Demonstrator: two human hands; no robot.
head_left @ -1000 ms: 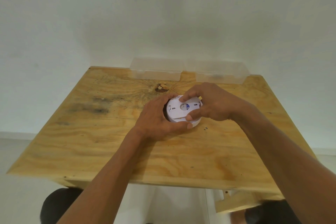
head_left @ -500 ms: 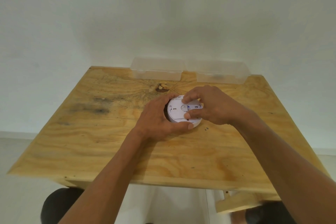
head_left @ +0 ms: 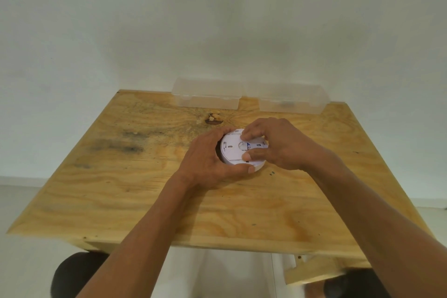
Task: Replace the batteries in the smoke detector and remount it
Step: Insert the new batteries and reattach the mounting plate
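A round white smoke detector (head_left: 232, 150) lies on the wooden table (head_left: 125, 191), its flat back face up with a small blue label near the middle. My left hand (head_left: 208, 164) wraps around its left and near rim, thumb along the front edge. My right hand (head_left: 278, 144) rests on top from the right, with the forefinger and thumb pinched on the detector's right half. No batteries can be seen; the hands hide the right part of the detector.
Two clear plastic boxes, one at the back centre (head_left: 208, 95) and one at the back right (head_left: 289, 99), stand against the white wall. A dark knot (head_left: 213, 119) marks the wood just behind the detector. The table's near edge runs below my forearms.
My right hand has slid a little over the detector's top, fingers shifting on its right half. My left hand has kept its hold on the rim. The detector has stayed in place.
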